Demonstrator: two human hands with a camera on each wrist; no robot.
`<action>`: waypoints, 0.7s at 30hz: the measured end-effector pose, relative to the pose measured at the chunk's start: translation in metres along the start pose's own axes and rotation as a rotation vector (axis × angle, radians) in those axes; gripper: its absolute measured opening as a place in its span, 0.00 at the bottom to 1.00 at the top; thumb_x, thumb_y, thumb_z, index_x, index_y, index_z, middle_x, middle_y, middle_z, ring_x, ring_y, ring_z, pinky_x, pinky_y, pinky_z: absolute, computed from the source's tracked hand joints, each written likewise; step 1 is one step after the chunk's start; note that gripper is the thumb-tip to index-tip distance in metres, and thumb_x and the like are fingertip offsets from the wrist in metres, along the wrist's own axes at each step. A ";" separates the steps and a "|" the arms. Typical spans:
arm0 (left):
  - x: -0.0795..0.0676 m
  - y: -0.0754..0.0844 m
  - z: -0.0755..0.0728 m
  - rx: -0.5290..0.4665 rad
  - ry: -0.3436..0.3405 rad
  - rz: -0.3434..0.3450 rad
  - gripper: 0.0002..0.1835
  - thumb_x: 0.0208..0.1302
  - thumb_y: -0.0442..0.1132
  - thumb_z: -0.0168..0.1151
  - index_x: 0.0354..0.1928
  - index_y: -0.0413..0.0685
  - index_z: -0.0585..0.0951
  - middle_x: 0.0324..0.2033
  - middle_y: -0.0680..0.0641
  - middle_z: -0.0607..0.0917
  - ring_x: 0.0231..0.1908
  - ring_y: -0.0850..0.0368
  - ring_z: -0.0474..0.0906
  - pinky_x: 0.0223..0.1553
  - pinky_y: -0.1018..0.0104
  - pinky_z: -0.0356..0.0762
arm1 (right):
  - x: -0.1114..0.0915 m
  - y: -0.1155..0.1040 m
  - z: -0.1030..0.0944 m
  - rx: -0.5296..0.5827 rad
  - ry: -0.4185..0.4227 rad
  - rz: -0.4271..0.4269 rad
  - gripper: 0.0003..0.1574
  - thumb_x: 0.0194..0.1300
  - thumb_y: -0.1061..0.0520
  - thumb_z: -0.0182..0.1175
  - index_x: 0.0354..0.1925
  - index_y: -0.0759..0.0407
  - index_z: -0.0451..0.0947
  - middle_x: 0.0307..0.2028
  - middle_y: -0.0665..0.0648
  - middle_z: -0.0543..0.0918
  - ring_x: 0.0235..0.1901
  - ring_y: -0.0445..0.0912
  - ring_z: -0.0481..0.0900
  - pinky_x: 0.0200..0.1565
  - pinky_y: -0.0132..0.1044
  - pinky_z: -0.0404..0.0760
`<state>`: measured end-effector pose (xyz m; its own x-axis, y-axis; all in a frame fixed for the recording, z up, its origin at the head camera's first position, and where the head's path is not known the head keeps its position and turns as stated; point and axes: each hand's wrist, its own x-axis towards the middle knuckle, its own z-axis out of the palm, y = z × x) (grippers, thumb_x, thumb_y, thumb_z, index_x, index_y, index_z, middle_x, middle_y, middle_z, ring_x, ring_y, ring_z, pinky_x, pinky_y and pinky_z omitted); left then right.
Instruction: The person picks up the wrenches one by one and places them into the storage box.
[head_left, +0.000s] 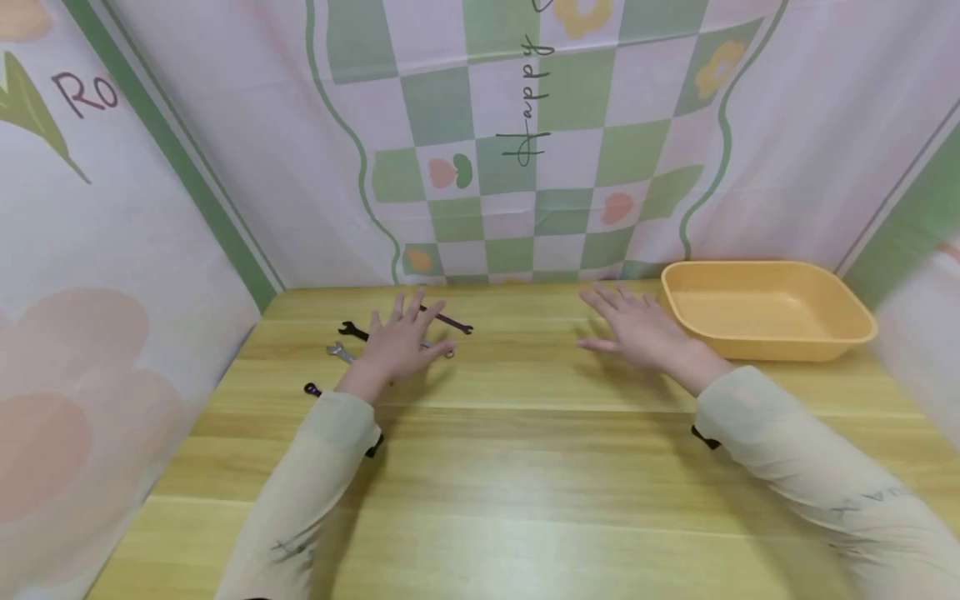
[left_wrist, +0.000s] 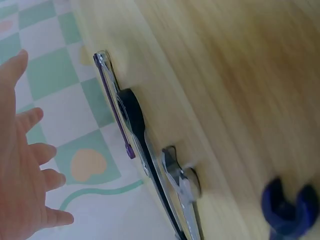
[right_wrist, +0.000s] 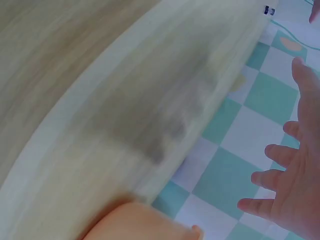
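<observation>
My left hand [head_left: 399, 343] is held above a group of wrenches with its fingers spread, and it partly hides them in the head view. A purple wrench [head_left: 453, 323] lies farthest back. Beside it are a black open-ended wrench [head_left: 352, 331] and a silver adjustable wrench [head_left: 339, 352]. Nearest the front lies a dark wrench with a ring-shaped end [head_left: 312, 389]; a dark blue open jaw end [left_wrist: 290, 210] shows large in the left wrist view. Over the table, just left of the yellow basin [head_left: 772, 348], my right hand [head_left: 637, 329] is spread and holds nothing.
The wooden table [head_left: 480, 483] runs back to a hanging cloth [head_left: 510, 100] with green and white checks. More printed cloth [head_left: 112, 333] borders the left side. The basin stands at the back right corner.
</observation>
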<state>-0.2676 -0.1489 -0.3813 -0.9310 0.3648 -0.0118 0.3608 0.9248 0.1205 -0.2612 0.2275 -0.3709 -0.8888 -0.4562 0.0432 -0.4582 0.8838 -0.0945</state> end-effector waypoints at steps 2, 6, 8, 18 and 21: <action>-0.002 -0.002 0.000 0.002 0.005 0.004 0.43 0.55 0.77 0.30 0.71 0.73 0.40 0.70 0.51 0.32 0.68 0.45 0.27 0.59 0.34 0.26 | -0.002 0.003 -0.002 -0.004 -0.001 0.002 0.53 0.60 0.27 0.47 0.73 0.50 0.45 0.71 0.61 0.45 0.67 0.64 0.43 0.59 0.67 0.44; -0.004 -0.007 0.000 -0.011 0.017 0.006 0.43 0.56 0.77 0.31 0.72 0.71 0.43 0.71 0.52 0.34 0.69 0.44 0.29 0.59 0.33 0.28 | -0.007 0.009 -0.007 -0.016 0.005 0.009 0.53 0.60 0.27 0.47 0.72 0.52 0.45 0.70 0.62 0.46 0.67 0.64 0.43 0.59 0.67 0.44; -0.006 -0.009 0.000 -0.018 0.020 0.000 0.44 0.55 0.77 0.32 0.72 0.71 0.44 0.71 0.51 0.36 0.69 0.44 0.30 0.59 0.32 0.29 | -0.010 0.013 -0.008 -0.020 0.014 0.016 0.53 0.60 0.27 0.46 0.72 0.52 0.46 0.70 0.63 0.47 0.67 0.65 0.44 0.59 0.67 0.44; -0.016 -0.020 -0.007 -0.021 0.022 -0.017 0.41 0.60 0.72 0.38 0.72 0.69 0.46 0.71 0.50 0.45 0.69 0.43 0.38 0.60 0.32 0.36 | -0.022 0.036 -0.015 0.039 -0.003 0.085 0.56 0.60 0.24 0.42 0.72 0.55 0.44 0.70 0.66 0.46 0.66 0.67 0.39 0.58 0.69 0.43; -0.020 -0.028 -0.006 -0.032 0.050 -0.003 0.39 0.63 0.67 0.43 0.72 0.67 0.47 0.70 0.48 0.51 0.68 0.42 0.44 0.60 0.33 0.39 | -0.026 0.041 -0.016 0.043 -0.005 0.103 0.56 0.60 0.25 0.43 0.72 0.56 0.44 0.70 0.66 0.45 0.66 0.67 0.39 0.57 0.69 0.43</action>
<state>-0.2600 -0.1828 -0.3784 -0.9339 0.3556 0.0369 0.3569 0.9217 0.1521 -0.2569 0.2773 -0.3599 -0.9309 -0.3642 0.0265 -0.3642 0.9206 -0.1412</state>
